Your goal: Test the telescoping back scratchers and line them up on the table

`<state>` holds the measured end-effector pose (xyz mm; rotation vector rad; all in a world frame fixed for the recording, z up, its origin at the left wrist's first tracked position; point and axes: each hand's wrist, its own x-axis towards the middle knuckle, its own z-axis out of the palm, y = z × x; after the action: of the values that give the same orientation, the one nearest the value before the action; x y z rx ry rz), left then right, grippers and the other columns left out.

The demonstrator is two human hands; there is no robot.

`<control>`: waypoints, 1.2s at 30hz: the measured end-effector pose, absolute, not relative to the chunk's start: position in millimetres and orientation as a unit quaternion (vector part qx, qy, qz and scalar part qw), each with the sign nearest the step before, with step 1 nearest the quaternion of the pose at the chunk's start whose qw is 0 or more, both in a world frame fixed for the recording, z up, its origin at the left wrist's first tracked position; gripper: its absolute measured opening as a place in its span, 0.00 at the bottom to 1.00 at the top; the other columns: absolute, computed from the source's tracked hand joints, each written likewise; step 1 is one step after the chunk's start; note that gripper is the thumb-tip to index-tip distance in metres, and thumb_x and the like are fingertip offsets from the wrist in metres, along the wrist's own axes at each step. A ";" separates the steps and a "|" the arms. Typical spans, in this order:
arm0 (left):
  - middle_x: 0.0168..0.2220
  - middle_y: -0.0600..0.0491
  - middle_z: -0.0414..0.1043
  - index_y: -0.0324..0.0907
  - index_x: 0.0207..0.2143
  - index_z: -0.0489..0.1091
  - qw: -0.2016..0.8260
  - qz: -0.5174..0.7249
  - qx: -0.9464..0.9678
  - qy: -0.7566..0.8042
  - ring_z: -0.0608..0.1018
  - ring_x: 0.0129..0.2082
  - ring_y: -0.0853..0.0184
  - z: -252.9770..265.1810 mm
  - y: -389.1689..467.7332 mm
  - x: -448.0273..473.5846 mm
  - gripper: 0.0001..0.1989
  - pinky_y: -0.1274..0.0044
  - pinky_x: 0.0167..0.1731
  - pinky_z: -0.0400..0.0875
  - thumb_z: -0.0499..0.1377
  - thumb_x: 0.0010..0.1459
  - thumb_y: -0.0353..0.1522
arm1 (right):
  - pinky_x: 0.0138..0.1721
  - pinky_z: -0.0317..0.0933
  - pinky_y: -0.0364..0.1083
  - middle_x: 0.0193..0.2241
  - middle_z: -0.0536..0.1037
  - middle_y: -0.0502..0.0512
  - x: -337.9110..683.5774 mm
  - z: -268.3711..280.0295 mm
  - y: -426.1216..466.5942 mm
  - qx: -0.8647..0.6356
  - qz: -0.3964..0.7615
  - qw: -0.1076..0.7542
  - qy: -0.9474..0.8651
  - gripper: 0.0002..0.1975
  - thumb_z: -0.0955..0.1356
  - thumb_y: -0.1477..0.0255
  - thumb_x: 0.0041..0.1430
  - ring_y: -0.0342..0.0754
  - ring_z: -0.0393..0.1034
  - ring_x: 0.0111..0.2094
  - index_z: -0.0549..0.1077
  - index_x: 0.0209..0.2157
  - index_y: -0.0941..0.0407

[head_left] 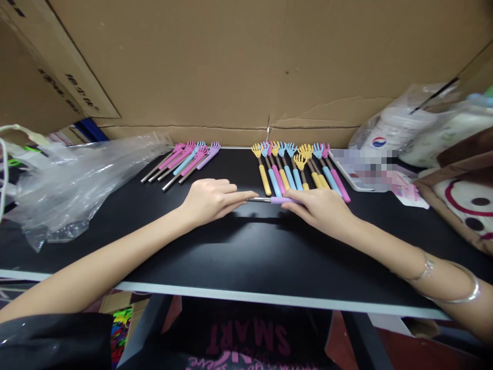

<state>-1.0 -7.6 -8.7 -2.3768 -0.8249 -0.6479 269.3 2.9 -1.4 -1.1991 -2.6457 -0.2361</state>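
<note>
Over the table's middle, my left hand point(210, 201) pinches the left end of a metal rod, and my right hand point(325, 209) is closed around its purple sleeve. Together they hold a back scratcher part point(262, 199) level; whether a claw head is on it I cannot tell, as the fingers cover its ends. Beyond my left hand lie several pink, blue and purple back scratchers point(188, 163), bare metal rods toward me. Past my right hand, a row of back scratchers point(285, 172) lies with claws at the back and yellow, blue and pink handles toward me.
A clear plastic bag point(77, 180) covers the table's left side. At the right are a phone-like white-edged object point(346, 174), a bagged white cup point(400, 128) and a brown plush bag point(462, 200). Cardboard point(231, 61) walls the back. Below, a box point(122, 324) holds colourful pieces.
</note>
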 end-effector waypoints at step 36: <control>0.27 0.59 0.75 0.52 0.47 0.73 0.037 -0.186 -0.929 -0.317 0.75 0.27 0.75 -13.8 -8.7 4.4 0.13 0.81 0.24 0.56 0.51 0.64 0.38 | 0.22 0.41 0.42 0.25 0.76 0.51 266.6 17.0 -19.6 -0.415 -0.099 -0.038 -0.904 0.16 0.60 0.57 0.62 0.45 0.69 0.24 0.71 0.34 0.53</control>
<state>4.4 -8.7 -13.8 -2.8532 -0.9730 -0.5711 266.6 -19.6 17.0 -1.3362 -2.9087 -0.3189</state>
